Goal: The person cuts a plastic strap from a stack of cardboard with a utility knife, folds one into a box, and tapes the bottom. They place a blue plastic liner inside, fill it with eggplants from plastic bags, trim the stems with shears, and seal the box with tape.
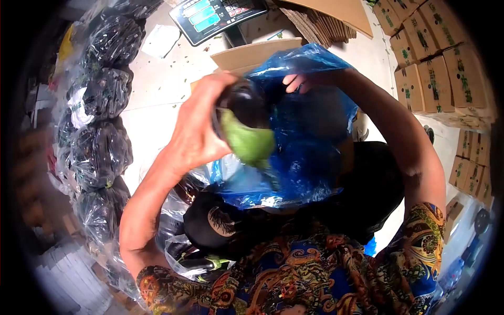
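Two large vegetables, dark purple with a green stem end like eggplants (242,105), are gripped by my left hand (197,123) over the left side of a blue plastic bag (310,152); motion blurs them, so their number is uncertain. The bag lines a cardboard box (252,55), whose raised flap shows behind it. My right hand (302,83) is at the bag's upper opening, partly covered by blue plastic. A few of its fingertips show, bent; what they hold, if anything, is hidden. More eggplants (197,262) lie in clear plastic beside my left leg.
Clear bags of dark eggplants (100,152) line the left side. A digital scale (210,18) stands ahead, near flattened cardboard (320,23). Stacked cartons (436,79) rise at the right. White paper (160,41) lies on the floor (157,73) among green scraps.
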